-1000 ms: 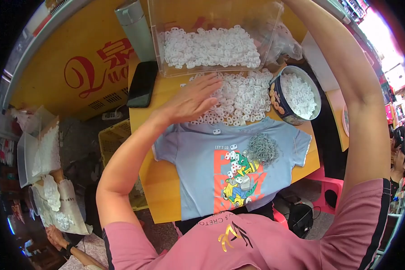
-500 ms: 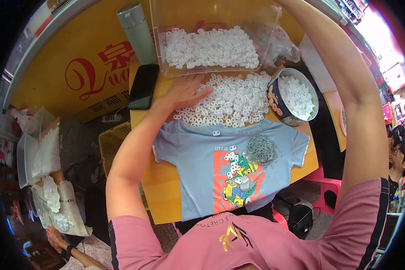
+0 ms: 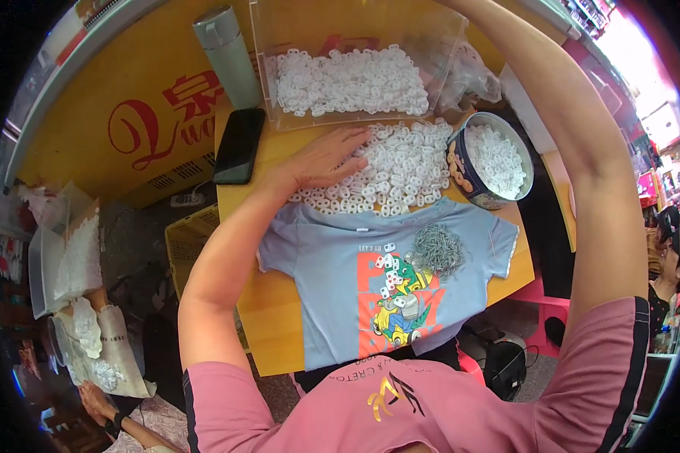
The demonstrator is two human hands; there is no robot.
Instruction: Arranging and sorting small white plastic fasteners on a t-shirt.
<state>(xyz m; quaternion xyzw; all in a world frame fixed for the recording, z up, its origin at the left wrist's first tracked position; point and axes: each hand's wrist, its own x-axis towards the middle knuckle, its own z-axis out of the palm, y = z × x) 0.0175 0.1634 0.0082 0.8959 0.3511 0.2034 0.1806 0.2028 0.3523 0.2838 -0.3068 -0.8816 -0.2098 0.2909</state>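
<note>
My left hand (image 3: pixel 331 160) lies open over the left side of a loose pile of small white plastic pieces with holes (image 3: pixel 408 158), fingers stretched to the right and touching them. My right arm (image 3: pixel 567 98) reaches up past the top edge, so its hand is out of view. Behind the pile stands a clear plastic bin (image 3: pixel 268 113) holding many more white pieces (image 3: pixel 351 79). A blue-grey T-shirt (image 3: pixel 329 272) is spread in front of the pile. On it lie a heap of small grey metal pieces (image 3: pixel 438 251) and several white pieces with dark or red dots (image 3: pixel 393 278).
A round tin (image 3: pixel 467 180) full of white pieces stands right of the pile. At left are a black phone (image 3: pixel 239 147) and a pale green flask (image 3: pixel 230 64). A plastic bag (image 3: pixel 468 79) sits by the bin. Another person's hands (image 3: pixel 98 404) rest at lower left.
My left hand has moved right, from the pile's left edge onto the pieces. The dotted piece near the shirt's collar no longer shows there. My right arm has shifted slightly left.
</note>
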